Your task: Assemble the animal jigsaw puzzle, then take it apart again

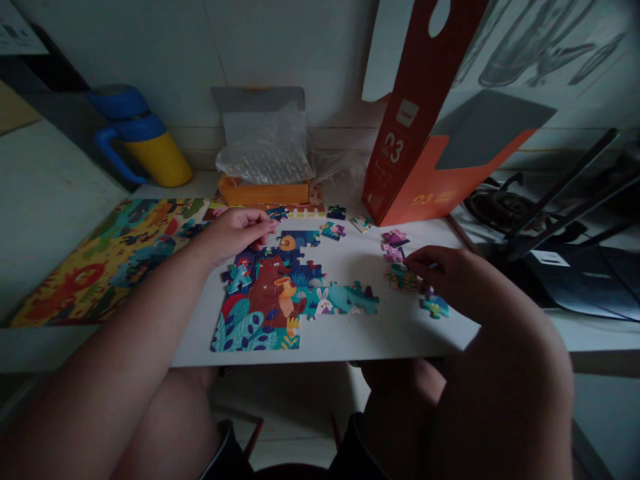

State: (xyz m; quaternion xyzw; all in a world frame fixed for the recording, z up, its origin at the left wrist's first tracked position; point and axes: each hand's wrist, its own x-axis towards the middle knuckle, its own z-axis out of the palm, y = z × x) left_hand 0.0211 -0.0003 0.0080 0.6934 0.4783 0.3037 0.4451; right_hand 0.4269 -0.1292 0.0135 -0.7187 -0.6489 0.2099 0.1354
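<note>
Forearms (140,333) either side of jigsaw (273,293)

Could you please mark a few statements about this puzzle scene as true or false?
1. The right hand is beside loose pieces. True.
2. The jug's body is green. False: the jug has a yellow body.
3. Clear plastic bulges above the small open box. True.
4. The rabbit is left of the bear. False: the rabbit is right of the bear.
5. The left hand is nearer the jug than the right hand is. True.
</note>
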